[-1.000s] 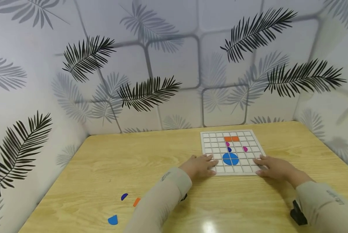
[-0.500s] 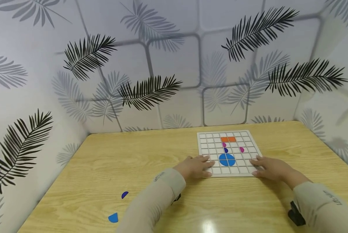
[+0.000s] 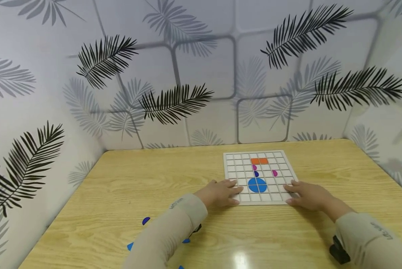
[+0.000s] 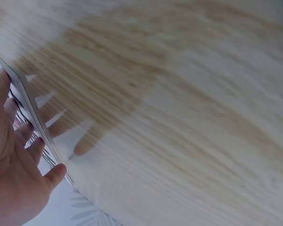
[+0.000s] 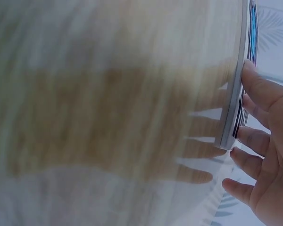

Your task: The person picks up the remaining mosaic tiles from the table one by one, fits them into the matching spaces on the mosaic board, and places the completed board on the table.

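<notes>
A white grid board [image 3: 236,157] lies on the wooden table with coloured pieces in its squares. Two orange pieces [image 3: 259,161] are near its far side, and several blue quarter pieces [image 3: 257,185] form a disc lower down. Small magenta pieces [image 3: 275,173] and a dark blue piece [image 3: 256,174] sit between. My left hand [image 3: 221,192] touches the board's left edge with spread fingers, thumb at the near corner. Opposite it, my right hand [image 3: 308,195] rests on the right edge, fingers extended. Both wrist views show fingertips at the board's rim [image 4: 30,101].
Left of the left sleeve [image 3: 174,231] lie a dark blue half-round piece [image 3: 146,220] and a partly covered blue piece [image 3: 130,246]. More blue pieces [image 3: 186,241] show to that sleeve's right. A leaf-patterned wall [image 3: 207,119] rises behind the table [image 3: 147,179].
Both hands and the board have shifted left across the table. The left sleeve now covers the loose orange piece and part of a blue one, while blue pieces show on its right.
</notes>
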`<state>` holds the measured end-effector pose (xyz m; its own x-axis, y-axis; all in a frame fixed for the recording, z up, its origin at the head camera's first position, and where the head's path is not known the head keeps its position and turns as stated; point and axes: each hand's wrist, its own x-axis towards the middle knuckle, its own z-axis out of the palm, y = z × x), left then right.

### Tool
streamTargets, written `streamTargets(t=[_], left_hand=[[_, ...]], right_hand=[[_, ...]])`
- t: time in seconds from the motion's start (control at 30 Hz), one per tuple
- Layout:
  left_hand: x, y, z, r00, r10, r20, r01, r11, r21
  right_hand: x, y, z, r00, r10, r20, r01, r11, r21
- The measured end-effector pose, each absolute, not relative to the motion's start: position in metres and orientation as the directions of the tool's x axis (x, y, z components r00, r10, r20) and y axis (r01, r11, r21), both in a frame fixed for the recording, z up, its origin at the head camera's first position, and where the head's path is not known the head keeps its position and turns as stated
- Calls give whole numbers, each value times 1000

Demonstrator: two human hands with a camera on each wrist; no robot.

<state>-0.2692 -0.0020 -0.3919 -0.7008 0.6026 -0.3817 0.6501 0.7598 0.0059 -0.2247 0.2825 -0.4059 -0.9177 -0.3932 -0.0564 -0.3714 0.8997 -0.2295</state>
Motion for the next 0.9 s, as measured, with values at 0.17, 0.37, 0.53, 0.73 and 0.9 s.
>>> streamTargets(t=[0.17, 0.37, 0.53, 0.73, 0.9], left_hand=[[-267, -13, -394, -706, 602, -372, 649, 761, -1], [-262, -28, -394, -708, 605, -365, 656, 754, -24], [-259, -39, -393, -702, 608, -372, 666, 744, -41], [-255, -52, -395, -707, 597, -379, 659, 751, -46], [-249, -64, -395, -705, 605, -371, 670, 739, -68]], right_hand=[[-223, 273, -405, -909, -416, -30, -400, 890, -218], [-220, 256, -405, -912, -408, -42, -391, 896, -209], [-217, 245, -405, -917, -395, -56, -377, 905, -199], [-212, 237, -407, -899, -437, -25, -424, 884, -195], [-209, 231, -407, -879, -477, -5, -467, 862, -196]])
